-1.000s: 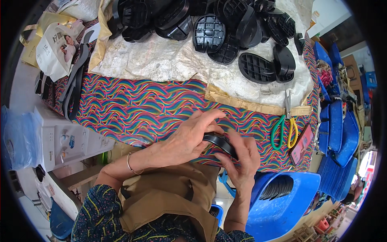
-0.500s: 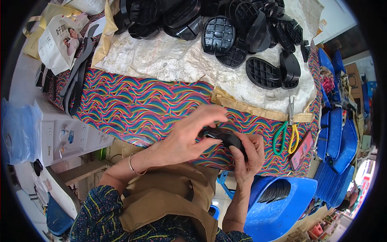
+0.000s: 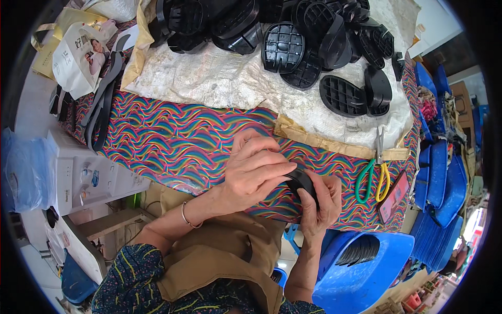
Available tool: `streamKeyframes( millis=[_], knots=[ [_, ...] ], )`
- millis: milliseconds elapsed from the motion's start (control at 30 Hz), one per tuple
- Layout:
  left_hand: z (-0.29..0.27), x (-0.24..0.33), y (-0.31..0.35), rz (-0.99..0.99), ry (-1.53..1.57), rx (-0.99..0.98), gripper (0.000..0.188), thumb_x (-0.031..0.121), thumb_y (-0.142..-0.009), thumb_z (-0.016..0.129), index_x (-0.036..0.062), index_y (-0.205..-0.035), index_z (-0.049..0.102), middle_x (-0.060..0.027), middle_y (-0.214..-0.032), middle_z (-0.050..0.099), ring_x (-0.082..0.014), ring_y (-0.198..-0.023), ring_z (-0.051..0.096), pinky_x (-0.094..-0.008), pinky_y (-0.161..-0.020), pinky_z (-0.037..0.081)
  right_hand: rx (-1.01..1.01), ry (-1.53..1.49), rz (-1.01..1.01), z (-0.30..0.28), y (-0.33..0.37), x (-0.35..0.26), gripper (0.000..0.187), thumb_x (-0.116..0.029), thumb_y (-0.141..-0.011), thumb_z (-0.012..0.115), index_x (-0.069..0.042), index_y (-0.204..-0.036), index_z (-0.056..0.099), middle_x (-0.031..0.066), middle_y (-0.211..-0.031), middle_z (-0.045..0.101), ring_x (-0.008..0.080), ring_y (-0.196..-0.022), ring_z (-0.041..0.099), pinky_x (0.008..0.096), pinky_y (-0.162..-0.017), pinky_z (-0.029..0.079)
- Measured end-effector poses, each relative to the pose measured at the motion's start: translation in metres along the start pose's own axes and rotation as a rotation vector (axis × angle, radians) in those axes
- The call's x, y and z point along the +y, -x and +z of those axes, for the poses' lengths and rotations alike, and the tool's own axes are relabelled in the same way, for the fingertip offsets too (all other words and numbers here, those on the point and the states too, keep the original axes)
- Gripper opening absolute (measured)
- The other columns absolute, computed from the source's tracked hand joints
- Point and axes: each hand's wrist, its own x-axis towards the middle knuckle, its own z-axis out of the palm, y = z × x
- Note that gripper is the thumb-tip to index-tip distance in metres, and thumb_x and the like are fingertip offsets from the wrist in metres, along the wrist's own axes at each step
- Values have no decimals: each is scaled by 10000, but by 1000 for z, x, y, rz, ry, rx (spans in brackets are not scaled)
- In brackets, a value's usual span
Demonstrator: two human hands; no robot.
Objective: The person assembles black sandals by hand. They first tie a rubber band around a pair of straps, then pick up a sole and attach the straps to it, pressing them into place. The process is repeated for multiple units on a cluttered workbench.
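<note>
A small black shoe heel (image 3: 301,183), smooth and shiny, is held above the near edge of the table. My right hand (image 3: 323,201) is closed around its right end, thumb on the near side. At its far left end, my left hand (image 3: 259,167) is closed with bent fingers, the fingertips and thumb pressed together on the piece. The left fingers hide that end. Beyond my hands, several similar black heels (image 3: 283,47) with gridded undersides are heaped on a white woven sheet (image 3: 209,81).
Scissors (image 3: 379,146) with green and yellow handles and a pink phone-like slab (image 3: 393,198) lie on the patterned tablecloth (image 3: 157,131) at right. Below stands a blue tub (image 3: 387,261) with stacked black pieces. Dark strips (image 3: 99,115) and a white bag (image 3: 78,60) are at left.
My left fingers, raised and spread before, have come down and closed onto the heel's left end. My right hand keeps its hold with little movement.
</note>
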Motion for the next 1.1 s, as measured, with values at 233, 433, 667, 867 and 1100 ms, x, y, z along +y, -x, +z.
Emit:
streamKeyframes(
  millis=[233,433,667,867,1100],
  knots=[
    [-2,-3,0,87,-119,32,276,175,-614,827,47,-811,683,-27,-778,602,-235,-824,604,-438,-782,414,51,12,-8,4,3,2,355,-84,-757,774,-21,-1099,705,77,-838,555,195,-731,539,303,-664,449],
    [-2,-9,-2,229,-270,39,341,257,-596,839,45,-795,661,-31,-757,558,-249,-797,582,-441,-767,429,145,46,47,8,8,0,299,-92,-817,724,5,-1098,694,82,-872,576,183,-776,543,297,-710,458],
    [7,39,-10,-395,283,83,510,203,-737,837,-25,-1126,598,-121,-1029,588,-275,-914,578,-418,-806,486,620,-714,418,23,12,7,277,-181,-992,559,46,-1120,654,67,-982,654,144,-889,627,264,-756,511],
    [16,38,-11,-411,356,-12,345,48,-846,697,-1,-1169,587,-122,-826,649,-271,-736,668,-376,-677,526,444,-812,573,37,27,-1,282,-227,-999,557,5,-1109,674,69,-997,674,133,-914,626,276,-840,489],
    [-3,23,-19,53,-158,-312,392,6,-663,648,-7,-1052,600,-83,-717,556,-257,-646,581,-372,-574,435,152,-363,300,-18,-4,-3,268,-72,-902,588,-1,-1148,667,88,-1102,609,174,-1047,558,304,-923,434]
  ],
)
